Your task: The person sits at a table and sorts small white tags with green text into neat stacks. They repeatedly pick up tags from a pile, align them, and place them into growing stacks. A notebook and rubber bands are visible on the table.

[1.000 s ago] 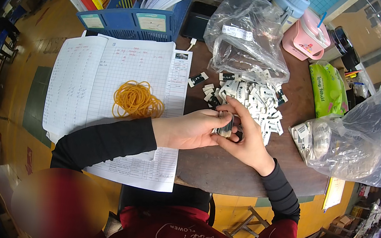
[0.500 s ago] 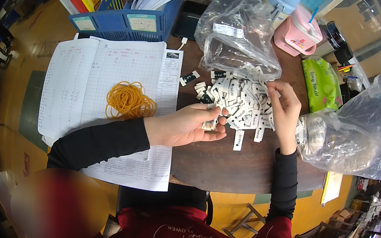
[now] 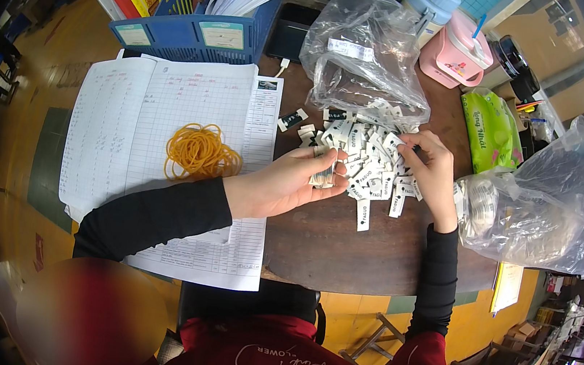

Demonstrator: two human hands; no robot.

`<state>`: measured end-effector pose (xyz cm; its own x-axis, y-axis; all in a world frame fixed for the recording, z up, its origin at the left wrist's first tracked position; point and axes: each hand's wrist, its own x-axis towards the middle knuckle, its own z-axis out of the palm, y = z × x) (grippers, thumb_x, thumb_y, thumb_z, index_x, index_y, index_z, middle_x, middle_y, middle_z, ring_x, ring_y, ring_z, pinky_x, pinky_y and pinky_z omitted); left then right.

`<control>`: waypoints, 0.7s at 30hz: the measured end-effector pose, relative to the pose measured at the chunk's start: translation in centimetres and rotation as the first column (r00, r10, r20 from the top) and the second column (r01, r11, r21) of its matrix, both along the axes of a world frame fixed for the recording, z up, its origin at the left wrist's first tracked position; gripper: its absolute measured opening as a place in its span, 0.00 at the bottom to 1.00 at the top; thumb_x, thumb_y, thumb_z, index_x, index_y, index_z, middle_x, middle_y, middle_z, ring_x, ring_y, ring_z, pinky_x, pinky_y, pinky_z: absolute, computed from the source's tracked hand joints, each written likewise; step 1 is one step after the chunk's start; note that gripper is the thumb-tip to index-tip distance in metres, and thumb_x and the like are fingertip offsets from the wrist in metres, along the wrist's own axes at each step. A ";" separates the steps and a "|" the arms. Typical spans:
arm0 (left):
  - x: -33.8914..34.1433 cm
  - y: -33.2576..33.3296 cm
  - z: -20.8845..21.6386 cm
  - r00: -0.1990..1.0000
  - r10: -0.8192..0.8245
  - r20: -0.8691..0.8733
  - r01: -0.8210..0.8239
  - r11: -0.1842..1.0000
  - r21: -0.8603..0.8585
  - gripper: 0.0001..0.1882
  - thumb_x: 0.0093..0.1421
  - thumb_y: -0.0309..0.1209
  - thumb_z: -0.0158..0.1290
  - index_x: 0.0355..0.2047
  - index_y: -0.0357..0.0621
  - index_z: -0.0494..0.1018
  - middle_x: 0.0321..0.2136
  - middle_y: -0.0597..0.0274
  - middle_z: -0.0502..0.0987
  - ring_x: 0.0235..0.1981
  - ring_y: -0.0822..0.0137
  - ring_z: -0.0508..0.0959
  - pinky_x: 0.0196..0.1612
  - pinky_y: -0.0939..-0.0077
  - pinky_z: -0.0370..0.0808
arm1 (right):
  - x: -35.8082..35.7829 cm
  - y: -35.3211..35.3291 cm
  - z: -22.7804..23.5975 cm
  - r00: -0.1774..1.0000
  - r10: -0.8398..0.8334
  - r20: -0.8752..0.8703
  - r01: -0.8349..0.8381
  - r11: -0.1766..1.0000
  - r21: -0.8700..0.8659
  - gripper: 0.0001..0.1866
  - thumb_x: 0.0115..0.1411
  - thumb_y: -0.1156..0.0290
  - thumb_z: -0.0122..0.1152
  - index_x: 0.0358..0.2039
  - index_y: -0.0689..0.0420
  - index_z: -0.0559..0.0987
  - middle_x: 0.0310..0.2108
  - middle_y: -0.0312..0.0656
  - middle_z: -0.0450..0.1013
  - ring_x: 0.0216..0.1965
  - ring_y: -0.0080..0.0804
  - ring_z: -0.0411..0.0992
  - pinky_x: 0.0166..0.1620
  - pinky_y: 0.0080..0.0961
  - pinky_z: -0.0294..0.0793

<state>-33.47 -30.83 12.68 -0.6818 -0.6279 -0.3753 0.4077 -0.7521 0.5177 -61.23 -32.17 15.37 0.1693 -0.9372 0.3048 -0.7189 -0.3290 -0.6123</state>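
My left hand holds a small stack of white tags between thumb and fingers, just left of a loose pile of small white and black tags on the brown table. My right hand rests on the right side of that pile, fingers curled onto a tag. A heap of orange rubber bands lies on a lined paper sheet to the left of my left hand.
A clear plastic bag lies behind the pile and a larger one holding bundles at the right. A blue basket of papers, a pink lidded cup and a green packet stand at the back.
My right hand left my left hand and reached right onto the tag pile. My left hand kept the stack and shifted slightly.
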 end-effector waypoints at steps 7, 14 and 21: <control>-0.2 -0.1 -0.9 0.996 0.080 0.037 -0.061 0.930 -0.362 0.16 0.76 0.36 0.42 0.58 0.42 0.64 0.54 0.61 0.70 0.60 0.67 0.71 0.69 0.66 0.65 | 3.8 2.5 -0.1 0.697 -0.152 0.701 -0.119 0.939 0.322 0.08 0.62 0.78 0.66 0.42 0.63 0.84 0.31 0.31 0.79 0.29 0.12 0.69 0.35 0.12 0.66; -0.4 0.6 -0.6 0.995 0.040 0.093 -0.004 0.933 -0.359 0.21 0.77 0.34 0.40 0.67 0.45 0.57 0.60 0.66 0.66 0.64 0.72 0.66 0.67 0.70 0.65 | 7.4 4.1 -1.1 0.482 -0.244 0.842 -0.360 0.820 0.444 0.10 0.63 0.79 0.64 0.45 0.57 0.78 0.38 0.32 0.80 0.28 0.09 0.65 0.30 0.10 0.60; -0.4 0.5 -0.7 0.984 -0.037 0.176 0.115 0.882 -0.458 0.20 0.77 0.37 0.39 0.64 0.43 0.63 0.60 0.64 0.68 0.63 0.72 0.67 0.65 0.71 0.65 | 7.6 4.2 -0.8 0.382 -0.347 0.857 -0.418 0.761 0.495 0.13 0.63 0.80 0.65 0.44 0.53 0.72 0.39 0.34 0.80 0.25 0.10 0.63 0.27 0.10 0.57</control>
<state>-33.92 -30.35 11.95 -0.6907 -0.7052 -0.1598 0.2428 -0.4343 0.8674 -53.66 -27.92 14.57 0.2057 -0.9393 -0.2745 0.3674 0.3341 -0.8680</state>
